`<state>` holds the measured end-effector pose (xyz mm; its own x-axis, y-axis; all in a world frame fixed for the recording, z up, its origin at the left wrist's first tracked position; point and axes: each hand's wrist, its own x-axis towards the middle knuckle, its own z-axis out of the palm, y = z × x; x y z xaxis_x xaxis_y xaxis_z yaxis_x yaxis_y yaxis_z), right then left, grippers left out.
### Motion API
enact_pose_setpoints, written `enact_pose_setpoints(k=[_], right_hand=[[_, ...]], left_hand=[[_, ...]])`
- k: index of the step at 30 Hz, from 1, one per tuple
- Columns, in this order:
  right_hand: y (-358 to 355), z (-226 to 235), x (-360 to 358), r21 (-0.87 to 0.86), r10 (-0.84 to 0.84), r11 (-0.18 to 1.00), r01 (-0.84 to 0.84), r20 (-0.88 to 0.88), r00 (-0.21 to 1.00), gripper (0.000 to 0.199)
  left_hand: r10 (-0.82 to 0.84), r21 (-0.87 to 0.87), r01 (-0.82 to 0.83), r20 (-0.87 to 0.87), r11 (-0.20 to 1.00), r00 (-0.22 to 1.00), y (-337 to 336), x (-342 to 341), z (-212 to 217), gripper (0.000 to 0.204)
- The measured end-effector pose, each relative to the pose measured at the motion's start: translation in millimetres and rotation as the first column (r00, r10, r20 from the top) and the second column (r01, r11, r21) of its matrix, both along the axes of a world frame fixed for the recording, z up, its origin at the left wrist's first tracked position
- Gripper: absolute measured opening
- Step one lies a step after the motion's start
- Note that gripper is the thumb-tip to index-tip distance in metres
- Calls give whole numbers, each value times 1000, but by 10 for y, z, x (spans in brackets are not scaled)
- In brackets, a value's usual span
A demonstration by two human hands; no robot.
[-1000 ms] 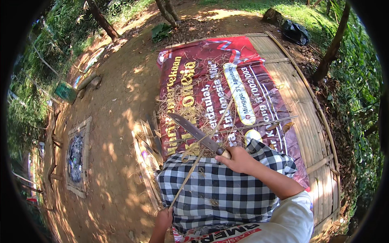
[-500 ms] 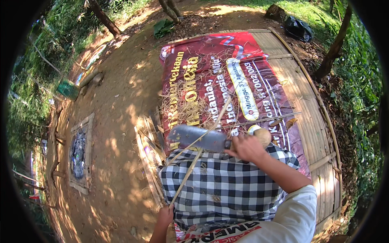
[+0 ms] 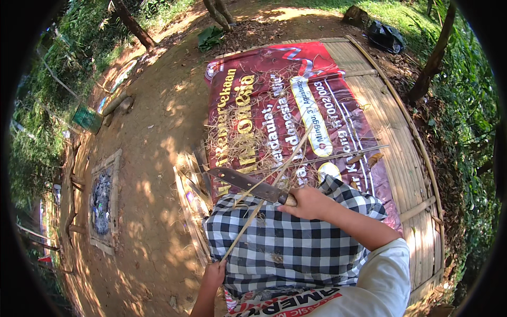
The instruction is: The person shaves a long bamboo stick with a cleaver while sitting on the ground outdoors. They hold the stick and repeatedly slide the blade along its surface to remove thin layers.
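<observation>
The right hand [image 3: 309, 203] grips the handle of a broad knife [image 3: 244, 185], its blade lying across a thin bamboo strip [image 3: 264, 198]. The left hand [image 3: 214, 274] clasps the strip's lower end. A checked cloth [image 3: 285, 248] covers the lap, above a red banner [image 3: 280, 105] on a bamboo platform [image 3: 406, 174].

One head cam only, fisheye, looking steeply down from above the right hand [image 3: 311, 203] and left hand [image 3: 214, 274], both close below; bamboo platform [image 3: 406, 158] stretches beyond them (edges bend toward the rim).
</observation>
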<state>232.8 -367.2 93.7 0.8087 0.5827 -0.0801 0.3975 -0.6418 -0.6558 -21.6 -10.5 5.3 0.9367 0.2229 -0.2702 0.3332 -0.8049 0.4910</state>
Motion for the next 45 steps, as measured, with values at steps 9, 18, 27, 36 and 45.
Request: enact_pose_setpoints(k=[9,18,27,36,45], right_hand=[[-337,-211,154,-297,-30,937,182,453,891,59],[-448,-150,207,-312,-145,899,307,449,881,55],[-537,102,321,-79,-239,968,240,18,971,59],[-343,60,65,-251,-147,943,219,275,950,60],[-553,-135,223,-371,76,912,175,570,818,59]], left_hand=[[8,37,-8,0,999,1000,82,-121,-180,42],[-3,30,6,-92,1000,996,49,41,0,44],[-1,-17,-1,-115,1000,993,88,34,-24,45],[-45,-4,45,-18,999,999,100,3,-126,43],[-81,25,80,32,996,996,59,4,-90,46]])
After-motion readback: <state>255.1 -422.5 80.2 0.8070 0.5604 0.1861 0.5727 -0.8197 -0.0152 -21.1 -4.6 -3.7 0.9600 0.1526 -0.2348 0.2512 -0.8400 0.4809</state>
